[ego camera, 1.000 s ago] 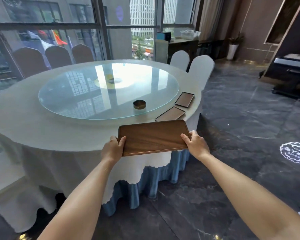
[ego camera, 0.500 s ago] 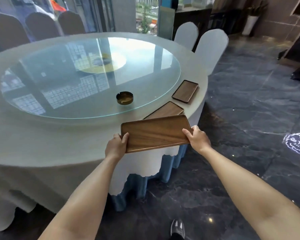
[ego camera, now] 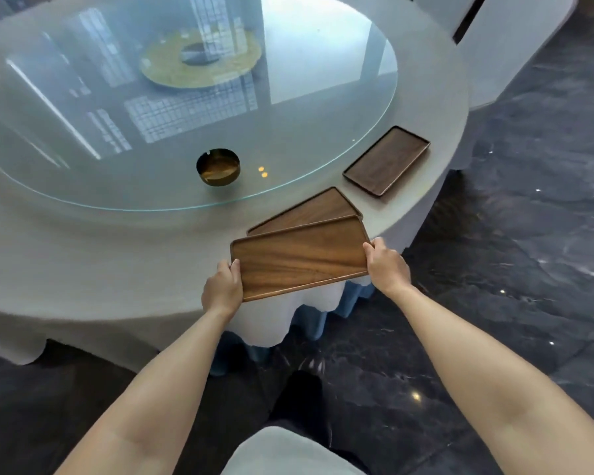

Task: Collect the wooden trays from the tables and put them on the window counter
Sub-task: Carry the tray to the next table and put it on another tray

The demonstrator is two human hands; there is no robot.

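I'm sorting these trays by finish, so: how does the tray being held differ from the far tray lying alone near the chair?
The held tray is a lighter, warmer brown; the far tray is darker. The held tray is gripped at its short ends by the left hand and right hand, overlapping a third tray; the far tray lies flat on the tablecloth, untouched. Both are rectangular wooden trays with low raised rims.

You see three wooden trays (ego camera: 300,258) (ego camera: 306,210) (ego camera: 386,161), one ashtray (ego camera: 218,167), one round table (ego camera: 83,255), two hands (ego camera: 222,289) (ego camera: 388,267).
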